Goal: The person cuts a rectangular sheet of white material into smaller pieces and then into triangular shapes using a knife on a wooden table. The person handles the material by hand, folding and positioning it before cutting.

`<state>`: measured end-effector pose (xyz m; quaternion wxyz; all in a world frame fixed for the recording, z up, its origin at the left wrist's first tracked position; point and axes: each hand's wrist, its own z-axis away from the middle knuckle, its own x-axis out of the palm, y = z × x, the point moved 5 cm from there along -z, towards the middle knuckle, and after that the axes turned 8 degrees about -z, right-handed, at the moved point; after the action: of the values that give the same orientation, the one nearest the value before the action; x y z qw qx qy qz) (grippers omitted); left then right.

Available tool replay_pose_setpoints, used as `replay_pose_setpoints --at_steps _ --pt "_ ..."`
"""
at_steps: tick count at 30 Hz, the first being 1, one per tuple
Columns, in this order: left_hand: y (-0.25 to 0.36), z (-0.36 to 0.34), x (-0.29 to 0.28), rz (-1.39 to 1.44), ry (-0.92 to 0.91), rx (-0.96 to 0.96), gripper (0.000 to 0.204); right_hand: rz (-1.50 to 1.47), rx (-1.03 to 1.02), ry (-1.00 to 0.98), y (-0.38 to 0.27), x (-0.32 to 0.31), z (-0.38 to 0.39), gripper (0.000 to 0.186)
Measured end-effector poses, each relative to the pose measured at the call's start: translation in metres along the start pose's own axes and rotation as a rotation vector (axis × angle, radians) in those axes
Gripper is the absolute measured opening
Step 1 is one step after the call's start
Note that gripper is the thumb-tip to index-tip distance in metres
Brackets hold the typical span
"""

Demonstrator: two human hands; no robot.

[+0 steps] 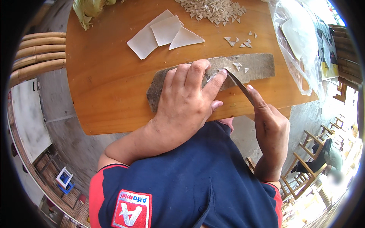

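Observation:
A worn wooden board lies along the near side of the table. Across it rests my left hand, its fingers bent and pressing a thin white strip against the wood; most of the strip is hidden under them. My right hand grips a knife, with the index finger stretched along the back of the blade. The knife's tip touches the board right beside my left fingertip. A few small white triangles lie on the board just right of the blade.
Beyond the board are several thin white sheets, a heap of small triangles and some scattered ones. A clear plastic bag covers the table's right edge. Pale green leaves sit far left. Another person is among wooden stools at right.

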<state>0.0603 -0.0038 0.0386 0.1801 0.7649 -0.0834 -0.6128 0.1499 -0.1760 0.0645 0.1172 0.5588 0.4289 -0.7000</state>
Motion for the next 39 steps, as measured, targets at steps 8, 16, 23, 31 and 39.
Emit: replay_pose_setpoints --at_steps 8,16,23,31,39 --pt "0.001 0.002 0.001 -0.005 -0.004 0.000 0.066 0.090 0.018 -0.140 -0.020 -0.008 -0.003 0.058" --pt "0.001 0.001 -0.001 -0.032 -0.064 0.021 0.069 -0.121 0.164 -0.143 -0.022 -0.005 -0.002 0.059" --pt "-0.009 -0.002 -0.008 0.108 0.017 0.022 0.069 -0.444 0.263 0.000 -0.008 0.003 0.010 0.055" --pt "-0.007 -0.004 -0.005 0.022 -0.035 0.025 0.063 -0.330 0.272 -0.019 -0.019 0.004 0.013 0.056" --pt "-0.006 -0.002 -0.005 0.031 -0.037 0.025 0.061 -0.291 0.260 0.042 -0.011 0.000 0.017 0.058"
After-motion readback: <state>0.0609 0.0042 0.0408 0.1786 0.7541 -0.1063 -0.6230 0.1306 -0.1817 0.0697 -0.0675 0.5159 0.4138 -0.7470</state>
